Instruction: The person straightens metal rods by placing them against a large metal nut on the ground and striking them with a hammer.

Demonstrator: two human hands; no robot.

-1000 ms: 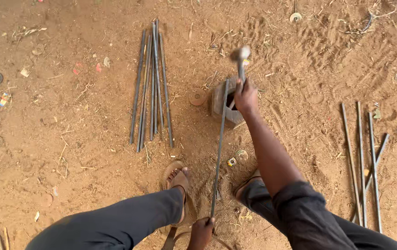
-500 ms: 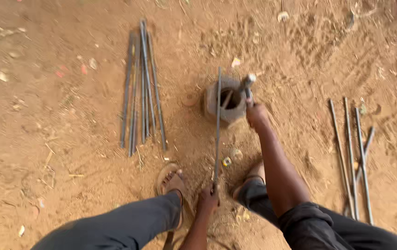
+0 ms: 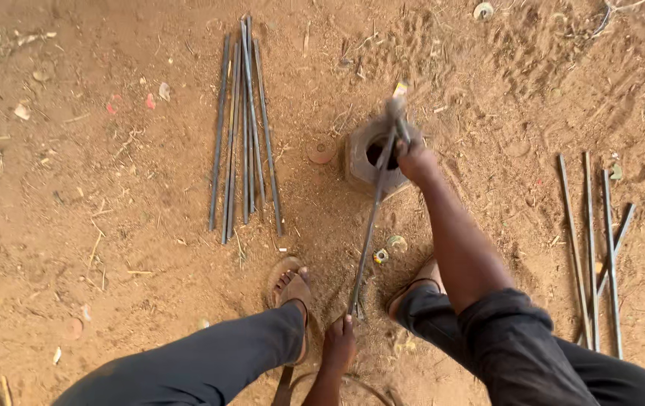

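A: Where is the long metal rod?

B: It runs between the two feet. Its near end is in the left hand, and the fingers are curled shut around it. The far end rests on the metal block with a hole, which sits in the dirt.

A: And the right hand?

B: It is closed tight around the handle of a hammer (the head looks blurry), right above the block and touching nothing else.

A: What else is there?

B: A bundle of rods lies to the left, well apart. More rods lie on the right.
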